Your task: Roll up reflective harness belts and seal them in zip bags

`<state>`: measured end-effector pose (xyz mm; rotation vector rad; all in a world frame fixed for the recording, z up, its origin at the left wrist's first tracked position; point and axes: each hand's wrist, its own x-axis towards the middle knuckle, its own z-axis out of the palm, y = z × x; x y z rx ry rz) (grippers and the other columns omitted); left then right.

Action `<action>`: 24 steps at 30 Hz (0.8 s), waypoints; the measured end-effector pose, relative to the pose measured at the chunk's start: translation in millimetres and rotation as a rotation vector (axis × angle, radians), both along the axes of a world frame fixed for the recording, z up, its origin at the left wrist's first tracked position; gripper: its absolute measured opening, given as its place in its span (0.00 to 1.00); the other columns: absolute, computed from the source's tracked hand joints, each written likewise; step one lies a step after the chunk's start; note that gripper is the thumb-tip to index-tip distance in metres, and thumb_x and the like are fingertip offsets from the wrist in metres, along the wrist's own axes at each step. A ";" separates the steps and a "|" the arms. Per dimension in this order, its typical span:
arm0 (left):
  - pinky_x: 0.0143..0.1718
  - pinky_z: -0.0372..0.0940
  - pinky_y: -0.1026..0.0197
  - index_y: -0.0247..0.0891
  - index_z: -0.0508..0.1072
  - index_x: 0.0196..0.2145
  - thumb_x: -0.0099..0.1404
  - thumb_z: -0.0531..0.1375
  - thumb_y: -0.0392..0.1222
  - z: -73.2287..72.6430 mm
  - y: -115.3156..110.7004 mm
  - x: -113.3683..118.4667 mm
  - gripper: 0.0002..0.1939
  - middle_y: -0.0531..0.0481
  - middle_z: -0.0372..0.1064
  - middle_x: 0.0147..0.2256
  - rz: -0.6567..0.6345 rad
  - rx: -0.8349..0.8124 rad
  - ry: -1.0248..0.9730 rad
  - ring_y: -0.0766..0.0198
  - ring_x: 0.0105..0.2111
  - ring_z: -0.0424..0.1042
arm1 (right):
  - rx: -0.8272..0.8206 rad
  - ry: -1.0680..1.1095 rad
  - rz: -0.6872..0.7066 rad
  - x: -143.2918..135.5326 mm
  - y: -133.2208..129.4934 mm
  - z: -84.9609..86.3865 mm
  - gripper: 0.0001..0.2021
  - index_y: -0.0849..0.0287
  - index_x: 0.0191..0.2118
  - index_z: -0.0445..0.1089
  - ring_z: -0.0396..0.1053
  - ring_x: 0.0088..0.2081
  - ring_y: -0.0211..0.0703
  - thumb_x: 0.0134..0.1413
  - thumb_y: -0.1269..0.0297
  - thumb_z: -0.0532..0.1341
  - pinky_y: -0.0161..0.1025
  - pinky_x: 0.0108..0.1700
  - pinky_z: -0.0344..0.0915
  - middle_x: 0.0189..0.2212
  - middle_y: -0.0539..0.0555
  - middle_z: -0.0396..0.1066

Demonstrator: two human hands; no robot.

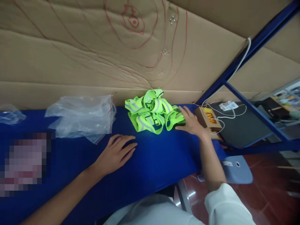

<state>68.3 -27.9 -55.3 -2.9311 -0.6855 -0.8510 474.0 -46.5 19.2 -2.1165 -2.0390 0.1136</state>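
A tangled heap of neon-green reflective straps (150,109) with silver-grey stripes and black buckles lies at the back of the blue table (150,159). My right hand (191,122) touches the heap's right end, its fingers spread; whether the fingertips pinch any strap is hard to see. My left hand (119,151) rests on the table in front of the heap and to its left, fingers stretched out and holding nothing. Close beyond it lies a pile of clear plastic zip bags (86,115).
Cardboard (82,56) with red drawn lines stands behind the table. An open cardboard box (212,120) with yellow-orange contents sits at the right, near white cables (225,118) and a blue metal frame (255,112). A blue-grey stool (239,170) stands below. A pixelated patch covers something at left.
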 end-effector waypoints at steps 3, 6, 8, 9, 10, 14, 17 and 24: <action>0.56 0.62 0.44 0.39 0.77 0.47 0.71 0.58 0.32 -1.4 -1.4 -2.8 0.11 0.41 0.75 0.52 0.009 -0.027 -0.034 0.53 0.49 0.76 | 0.056 0.004 -0.065 -8.4 10.2 -10.5 0.29 0.50 0.65 0.67 0.72 0.57 0.60 0.58 0.61 0.64 0.53 0.56 0.69 0.57 0.61 0.74; 0.55 0.62 0.44 0.39 0.77 0.45 0.71 0.58 0.32 0.3 -1.6 -6.0 0.10 0.41 0.75 0.51 0.011 -0.052 -0.072 0.53 0.48 0.76 | 0.382 0.145 -0.207 -3.7 12.9 -3.7 0.19 0.57 0.51 0.77 0.76 0.46 0.54 0.55 0.65 0.59 0.47 0.50 0.70 0.44 0.59 0.80; 0.54 0.63 0.45 0.39 0.77 0.45 0.71 0.58 0.32 2.1 -1.3 -8.6 0.10 0.41 0.75 0.51 0.014 -0.072 -0.114 0.53 0.48 0.75 | 0.721 0.372 -0.298 2.1 10.3 11.1 0.15 0.60 0.44 0.77 0.76 0.41 0.52 0.52 0.64 0.60 0.47 0.47 0.71 0.38 0.57 0.79; 0.54 0.63 0.45 0.39 0.77 0.45 0.71 0.58 0.32 3.0 -1.4 -9.6 0.10 0.41 0.75 0.50 0.016 -0.089 -0.144 0.53 0.48 0.75 | 0.864 0.511 -0.323 2.5 6.6 20.3 0.13 0.61 0.42 0.76 0.75 0.40 0.50 0.52 0.63 0.60 0.47 0.45 0.72 0.37 0.56 0.78; 0.54 0.64 0.46 0.40 0.77 0.45 0.71 0.57 0.33 4.0 -2.0 -10.3 0.10 0.42 0.76 0.50 0.021 -0.121 -0.180 0.54 0.48 0.76 | 0.965 0.648 -0.334 -0.1 0.8 29.6 0.12 0.60 0.42 0.74 0.75 0.38 0.49 0.53 0.62 0.60 0.46 0.43 0.72 0.36 0.55 0.76; 0.52 0.68 0.50 0.46 0.77 0.49 0.74 0.57 0.43 8.3 -10.0 -7.0 0.11 0.45 0.77 0.49 0.023 -0.615 -0.364 0.56 0.47 0.77 | 1.080 0.725 -0.270 -48.9 -44.4 48.7 0.11 0.54 0.44 0.74 0.74 0.38 0.53 0.61 0.59 0.59 0.49 0.41 0.72 0.36 0.55 0.73; 0.44 0.74 0.50 0.46 0.70 0.60 0.74 0.52 0.59 11.7 -19.7 -0.4 0.25 0.39 0.77 0.51 -0.181 -1.406 -0.537 0.51 0.45 0.79 | 1.006 0.368 0.002 -115.6 -82.2 32.7 0.14 0.47 0.50 0.75 0.73 0.45 0.57 0.58 0.60 0.64 0.53 0.48 0.71 0.41 0.55 0.74; 0.60 0.68 0.43 0.51 0.65 0.64 0.67 0.62 0.52 18.3 -24.4 0.6 0.29 0.43 0.70 0.62 -0.416 -2.028 -0.711 0.46 0.60 0.72 | 0.150 0.045 1.115 -209.5 -91.6 -32.9 0.16 0.45 0.58 0.73 0.75 0.50 0.43 0.68 0.65 0.59 0.40 0.57 0.69 0.44 0.49 0.81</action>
